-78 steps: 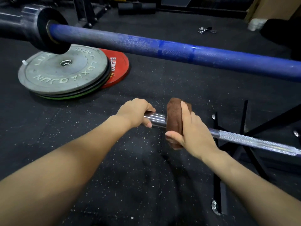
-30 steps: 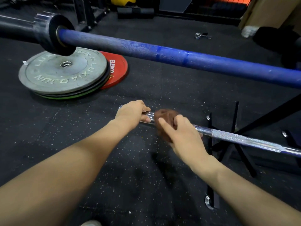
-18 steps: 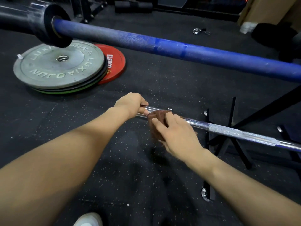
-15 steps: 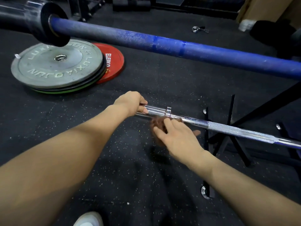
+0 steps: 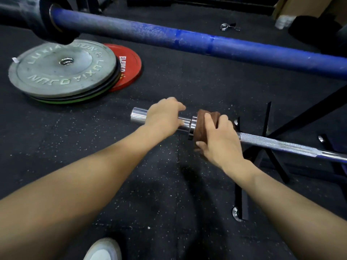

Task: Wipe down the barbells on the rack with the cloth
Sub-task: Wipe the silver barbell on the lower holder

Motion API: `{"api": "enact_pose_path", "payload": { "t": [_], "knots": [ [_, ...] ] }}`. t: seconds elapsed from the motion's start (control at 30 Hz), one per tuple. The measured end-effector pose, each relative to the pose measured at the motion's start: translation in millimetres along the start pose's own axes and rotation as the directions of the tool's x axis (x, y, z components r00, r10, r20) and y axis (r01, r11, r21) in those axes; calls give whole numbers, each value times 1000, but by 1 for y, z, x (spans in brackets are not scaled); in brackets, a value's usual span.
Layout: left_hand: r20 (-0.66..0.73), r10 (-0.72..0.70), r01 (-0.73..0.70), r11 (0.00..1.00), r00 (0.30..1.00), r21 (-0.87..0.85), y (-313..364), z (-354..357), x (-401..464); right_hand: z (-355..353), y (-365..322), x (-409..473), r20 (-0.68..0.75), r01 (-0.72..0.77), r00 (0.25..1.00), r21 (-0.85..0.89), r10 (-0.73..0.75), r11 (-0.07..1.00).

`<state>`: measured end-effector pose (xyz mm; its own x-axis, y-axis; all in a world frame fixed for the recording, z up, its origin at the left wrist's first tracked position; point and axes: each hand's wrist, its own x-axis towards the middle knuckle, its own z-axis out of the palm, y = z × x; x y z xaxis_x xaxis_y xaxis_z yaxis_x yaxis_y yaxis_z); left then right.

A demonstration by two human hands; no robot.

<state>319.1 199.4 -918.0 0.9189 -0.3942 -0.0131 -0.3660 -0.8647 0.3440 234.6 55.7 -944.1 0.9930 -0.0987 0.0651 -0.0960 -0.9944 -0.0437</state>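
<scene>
The chrome barbell (image 5: 272,145) is taken as the landmark. Its sleeve end is gripped by the left hand (image 5: 163,117), fingers curled over the smooth steel just outboard of the collar. The brown cloth (image 5: 203,126) is wrapped around the shaft right beside the collar, on the inboard side, and is clasped there by the right hand (image 5: 217,141), fingers over the top and thumb underneath. The knurled shaft runs on past the cloth, bare, toward the black rack frame (image 5: 266,117).

The wipe is judged to be at an early to middle stage: only the collar zone is being covered, and the long knurled stretch beyond the cloth is judged still to be wiped. Whether the sleeve is already clean cannot be told. The blue barbell (image 5: 197,42), held above and behind the chrome barbell, shows chalky white patches and is judged not yet wiped. Stacked weight plates (image 5: 62,70) lie on the floor beyond the sleeve end.
</scene>
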Motion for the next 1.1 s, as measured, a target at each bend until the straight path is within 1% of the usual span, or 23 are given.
{"api": "enact_pose_path", "payload": {
  "t": [0.1,0.17,0.2,0.27,0.33,0.37,0.47,0.57,0.63,0.7,0.77,0.83,0.93,1.03,1.1],
  "knots": [
    [-17,52,-53,998,999,-44,13,11,-5,3,-2,23,-13,-24,1000,2,24,1000],
    [-18,87,-88,995,996,-44,18,16,-7,8,-1,36,20,-50,999,34,50,998],
    [-21,105,-106,994,994,-33,19,19,-8,11,-1,38,31,-42,999,53,40,998],
    [-16,119,-119,993,993,-9,19,25,-9,18,4,35,4,16,1000,55,-16,998],
    [12,118,-118,993,993,-14,18,28,-10,22,19,24,-29,68,997,-1,-68,998],
    [33,127,-126,992,991,-17,18,28,-10,22,31,19,-28,67,997,-32,-68,997],
    [88,126,-122,991,988,-53,16,28,-6,19,68,3,-20,-8,1000,-58,7,998],
    [61,87,-82,993,994,-80,18,26,-4,17,87,-8,4,-76,997,-49,76,996],
    [46,77,-72,992,996,-105,19,27,-4,18,79,-8,-13,-111,994,-28,111,993],
    [39,91,-87,992,995,-93,18,27,-4,21,54,3,-25,-73,997,-25,72,997],
    [32,108,-104,989,994,-102,19,28,-4,26,25,16,-2,31,1000,-4,-31,1000],
    [40,108,-103,989,993,-109,21,25,-2,28,9,24,-6,89,996,49,-89,995],
    [80,75,-73,997,994,-27,23,21,2,29,39,15,-24,148,989,35,-147,988],
    [110,39,-43,999,993,33,25,21,6,29,86,-2,-46,44,998,-28,-46,999],
    [124,15,-21,998,992,51,27,21,7,33,94,-8,-45,-22,999,-70,19,997]
  ]
}}
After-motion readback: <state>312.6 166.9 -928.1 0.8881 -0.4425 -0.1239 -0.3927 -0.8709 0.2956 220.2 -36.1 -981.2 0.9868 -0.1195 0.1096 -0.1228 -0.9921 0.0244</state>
